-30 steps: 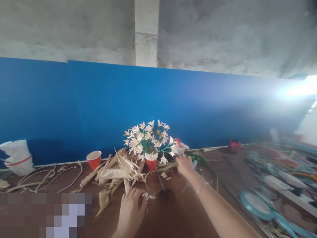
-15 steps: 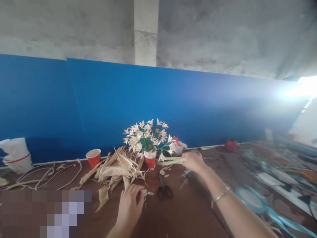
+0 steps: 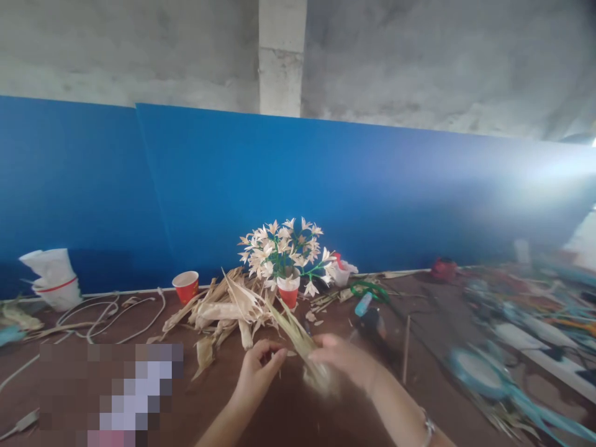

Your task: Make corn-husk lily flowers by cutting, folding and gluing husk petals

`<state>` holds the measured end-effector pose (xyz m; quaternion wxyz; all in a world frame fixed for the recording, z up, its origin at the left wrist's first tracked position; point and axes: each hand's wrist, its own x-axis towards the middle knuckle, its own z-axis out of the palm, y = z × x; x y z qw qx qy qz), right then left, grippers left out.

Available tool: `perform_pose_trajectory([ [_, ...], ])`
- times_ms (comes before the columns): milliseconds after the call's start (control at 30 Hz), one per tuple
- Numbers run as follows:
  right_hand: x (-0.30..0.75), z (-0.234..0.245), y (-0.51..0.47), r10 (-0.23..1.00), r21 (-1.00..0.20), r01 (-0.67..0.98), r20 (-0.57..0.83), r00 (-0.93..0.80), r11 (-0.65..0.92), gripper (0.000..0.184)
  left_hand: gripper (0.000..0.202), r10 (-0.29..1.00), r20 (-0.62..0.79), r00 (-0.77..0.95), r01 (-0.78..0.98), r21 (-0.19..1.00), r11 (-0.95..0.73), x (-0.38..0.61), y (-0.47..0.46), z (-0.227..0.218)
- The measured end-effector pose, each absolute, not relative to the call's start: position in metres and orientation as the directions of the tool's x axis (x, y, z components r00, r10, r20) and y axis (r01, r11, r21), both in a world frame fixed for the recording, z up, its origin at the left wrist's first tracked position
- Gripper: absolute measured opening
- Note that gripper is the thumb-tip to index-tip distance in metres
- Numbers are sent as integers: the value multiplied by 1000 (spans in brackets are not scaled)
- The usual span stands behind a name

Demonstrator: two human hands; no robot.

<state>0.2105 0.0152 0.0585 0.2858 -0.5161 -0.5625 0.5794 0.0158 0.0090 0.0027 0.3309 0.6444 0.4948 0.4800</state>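
In the head view, my right hand [image 3: 347, 360] is closed around a bundle of pale straw-like strips [image 3: 298, 335], its lower end smeared by motion. Close by on the left, my left hand [image 3: 258, 369] has curled fingers with the thumb near them; whatever they pinch, if anything, is too small to make out. Beyond both hands a bunch of cream flowers [image 3: 284, 248] on green stems stands in a red and white paper cup [image 3: 288, 293]. Dried corn husks [image 3: 223, 310] lie heaped left of that cup. The scissors are hidden now.
Another red paper cup [image 3: 186, 288] stands behind the husks. White cables [image 3: 100, 316] and a white container [image 3: 58, 292] are at left. A blue ribbon roll [image 3: 479, 372] and a white power strip [image 3: 544, 357] lie at right, before a blue panel [image 3: 326, 180].
My right hand has come back leftward and nearer with the strips, which now stand slanted between the hands. My left hand has shifted slightly right, and the view has turned a little.
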Motion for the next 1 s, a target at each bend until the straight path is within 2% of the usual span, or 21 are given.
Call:
perform_pose_trajectory([
  [133, 182, 44, 13, 902, -977, 122, -210, -377, -177, 21, 23, 971, 233, 59, 228, 944, -240, 14, 11, 1],
  [300, 168, 30, 13, 933, -993, 63, -115, -340, -99, 21, 23, 962, 265, 71, 263, 925, -274, 13, 11, 4],
  [433, 166, 22, 12, 950, -996, 35, 72, -303, 86, 17, 24, 951, 304, 59, 325, 895, -306, 14, 7, 10],
  [567, 162, 22, 9, 944, -958, 140, 206, -259, 248, 9, 24, 931, 359, 72, 375, 855, -359, 15, 4, 17],
  [800, 155, 28, -2, 938, -872, 346, 314, -144, 345, 11, 21, 905, 415, 94, 476, 779, -407, 14, 1, 18],
  [900, 153, 28, -4, 928, -843, 390, 353, -115, 369, 13, 19, 914, 400, 68, 473, 793, -383, 14, 1, 19],
  [1000, 150, 28, -6, 925, -825, 424, 368, -100, 374, 16, 18, 937, 348, 5, 397, 860, -322, 18, 0, 20],
])
